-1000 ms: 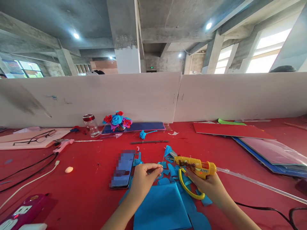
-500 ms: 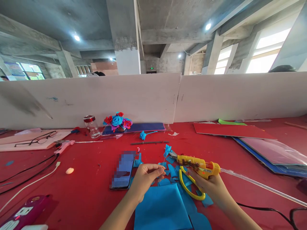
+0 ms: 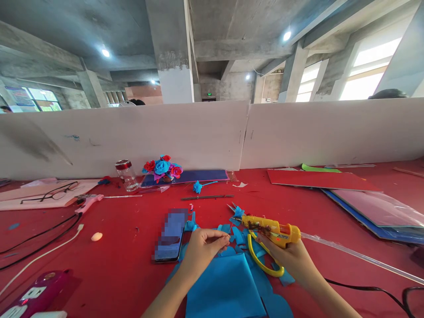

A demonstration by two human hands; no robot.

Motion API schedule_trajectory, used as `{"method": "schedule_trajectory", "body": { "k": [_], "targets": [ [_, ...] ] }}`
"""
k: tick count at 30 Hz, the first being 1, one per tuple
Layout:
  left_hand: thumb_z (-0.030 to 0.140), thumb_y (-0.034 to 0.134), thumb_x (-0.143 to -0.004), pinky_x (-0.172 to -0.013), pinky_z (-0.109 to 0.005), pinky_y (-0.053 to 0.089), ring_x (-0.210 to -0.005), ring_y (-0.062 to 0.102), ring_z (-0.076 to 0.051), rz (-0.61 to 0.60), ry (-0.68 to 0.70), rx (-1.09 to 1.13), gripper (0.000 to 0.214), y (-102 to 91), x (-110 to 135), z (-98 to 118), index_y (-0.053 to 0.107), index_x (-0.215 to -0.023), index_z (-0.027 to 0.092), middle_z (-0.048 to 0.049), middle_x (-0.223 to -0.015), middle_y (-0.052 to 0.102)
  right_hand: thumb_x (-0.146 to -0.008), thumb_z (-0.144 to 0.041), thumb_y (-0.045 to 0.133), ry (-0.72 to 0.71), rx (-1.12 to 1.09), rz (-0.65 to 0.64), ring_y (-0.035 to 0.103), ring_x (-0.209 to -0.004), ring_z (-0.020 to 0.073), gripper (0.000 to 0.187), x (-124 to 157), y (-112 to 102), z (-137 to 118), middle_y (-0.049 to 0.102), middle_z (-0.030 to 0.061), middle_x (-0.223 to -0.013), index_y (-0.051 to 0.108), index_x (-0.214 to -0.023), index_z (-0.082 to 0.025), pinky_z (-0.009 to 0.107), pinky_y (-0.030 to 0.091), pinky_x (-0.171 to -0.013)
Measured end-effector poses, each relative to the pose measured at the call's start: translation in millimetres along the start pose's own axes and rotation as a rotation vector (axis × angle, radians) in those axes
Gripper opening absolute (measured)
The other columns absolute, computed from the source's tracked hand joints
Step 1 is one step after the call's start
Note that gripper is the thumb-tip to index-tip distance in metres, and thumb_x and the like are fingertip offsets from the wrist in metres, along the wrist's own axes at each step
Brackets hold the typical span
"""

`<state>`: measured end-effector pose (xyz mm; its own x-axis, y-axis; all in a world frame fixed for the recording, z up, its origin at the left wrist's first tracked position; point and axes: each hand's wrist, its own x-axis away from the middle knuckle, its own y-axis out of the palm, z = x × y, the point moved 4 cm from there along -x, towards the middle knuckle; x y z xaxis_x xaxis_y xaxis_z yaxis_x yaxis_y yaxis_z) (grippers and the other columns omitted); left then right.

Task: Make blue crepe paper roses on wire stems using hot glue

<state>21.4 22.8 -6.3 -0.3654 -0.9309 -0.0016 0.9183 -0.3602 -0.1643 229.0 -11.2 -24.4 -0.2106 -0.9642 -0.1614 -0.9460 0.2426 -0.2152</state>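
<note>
The yellow glue gun [image 3: 271,229] is gripped in the right hand [image 3: 291,256], its nozzle being pointed toward the left. A clear glue stick [image 3: 351,251] is seated in its rear end. The left hand [image 3: 203,247] is closed, thumb and forefinger being pinched together on a thin stem [image 3: 231,229], only faintly seen. A small blue paper piece [image 3: 238,212] is located just beside the nozzle, above the bench [image 3: 115,229]; whether it is touched by the nozzle cannot be told.

Scissors with yellow handles [image 3: 265,268] are partly covered by the glue gun, among scattered blue scraps [image 3: 237,235]. A folded blue sheet [image 3: 225,287] is laid between the forearms, nearest the viewer. A phone [image 3: 172,238] is placed to the left of the left hand. Farther back, a blue paper flower [image 3: 198,187] is laid on its side, with a dark rod [image 3: 207,197] just in front of it. A flower arrangement [image 3: 162,167] in red, blue and purple is set near the partition [image 3: 198,132], beside a lidded glass jar [image 3: 127,176].
</note>
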Motion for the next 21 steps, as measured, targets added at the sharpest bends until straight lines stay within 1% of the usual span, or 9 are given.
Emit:
{"method": "schedule_trajectory", "body": {
  "k": [3,5,9,12,14,17,19,21],
  "targets": [
    [0.035,0.056,-0.075,-0.054,-0.024,0.046,-0.061,0.062,-0.019,0.050,0.084,-0.144,0.024,-1.7,1,3,0.073,-0.076,0.019,-0.0031,-0.064,0.068,-0.066,-0.045,0.065,-0.003,0.005,0.009,0.056,-0.056,0.0169,0.032,0,-1,0,0.062,0.0017,-0.064,0.062,-0.080,-0.016,0.026,0.046,-0.047],
    [0.035,0.055,-0.076,-0.054,-0.024,0.047,-0.063,0.063,-0.020,0.089,0.129,-0.216,0.024,-3.0,2,4,0.073,-0.076,0.019,-0.0030,-0.066,0.069,-0.064,-0.045,0.066,0.010,0.010,0.018,0.056,-0.055,0.0167,0.032,0,0,-2,0.062,0.0018,-0.063,0.063,-0.078,-0.016,0.026,0.046,-0.046],
    [0.032,0.054,-0.078,-0.058,-0.025,0.049,-0.068,0.065,-0.021,0.145,0.186,-0.294,0.023,-4.0,4,4,0.073,-0.079,0.020,-0.0033,-0.071,0.071,-0.063,-0.042,0.068,0.007,0.003,0.033,0.058,-0.057,0.0181,0.030,0,0,-8,0.065,0.0032,-0.065,0.065,-0.078,-0.016,0.026,0.048,-0.046],
    [0.030,0.053,-0.078,-0.061,-0.025,0.050,-0.070,0.065,-0.021,0.155,0.211,-0.317,0.022,-3.8,4,6,0.073,-0.080,0.021,-0.0033,-0.074,0.072,-0.063,-0.040,0.068,-0.002,-0.012,0.016,0.059,-0.058,0.0189,0.030,0,0,-7,0.066,0.0035,-0.067,0.065,-0.081,-0.016,0.026,0.048,-0.046],
    [0.030,0.054,-0.078,-0.060,-0.025,0.051,-0.070,0.066,-0.021,0.150,0.184,-0.282,0.021,-4.6,4,6,0.073,-0.078,0.020,-0.0039,-0.073,0.072,-0.064,-0.039,0.068,-0.030,-0.029,-0.018,0.059,-0.058,0.0189,0.028,0,0,-6,0.066,0.0037,-0.067,0.065,-0.080,-0.016,0.027,0.048,-0.048],
    [0.032,0.058,-0.076,-0.059,-0.025,0.052,-0.069,0.066,-0.021,0.103,0.093,-0.129,0.021,-5.5,2,5,0.073,-0.079,0.018,-0.0046,-0.071,0.072,-0.064,-0.037,0.068,-0.054,-0.045,-0.027,0.058,-0.056,0.0180,0.024,1,-1,-7,0.065,0.0031,-0.063,0.066,-0.075,-0.016,0.027,0.047,-0.048],
    [0.033,0.061,-0.074,-0.062,-0.026,0.053,-0.070,0.066,-0.021,0.081,0.068,-0.036,0.020,-5.8,2,5,0.073,-0.081,0.018,-0.0043,-0.072,0.072,-0.061,-0.037,0.070,-0.042,-0.081,0.024,0.057,-0.054,0.0168,0.024,2,-2,-10,0.064,0.0026,-0.062,0.067,-0.073,-0.016,0.025,0.046,-0.046],
    [0.032,0.064,-0.073,-0.065,-0.025,0.053,-0.075,0.066,-0.020,0.094,0.109,0.008,0.018,-6.6,3,8,0.073,-0.082,0.020,-0.0036,-0.075,0.072,-0.057,-0.036,0.074,-0.023,-0.167,0.111,0.053,-0.050,0.0139,0.025,3,-5,-13,0.062,0.0012,-0.058,0.066,-0.070,-0.016,0.023,0.043,-0.041]
  ]
}}
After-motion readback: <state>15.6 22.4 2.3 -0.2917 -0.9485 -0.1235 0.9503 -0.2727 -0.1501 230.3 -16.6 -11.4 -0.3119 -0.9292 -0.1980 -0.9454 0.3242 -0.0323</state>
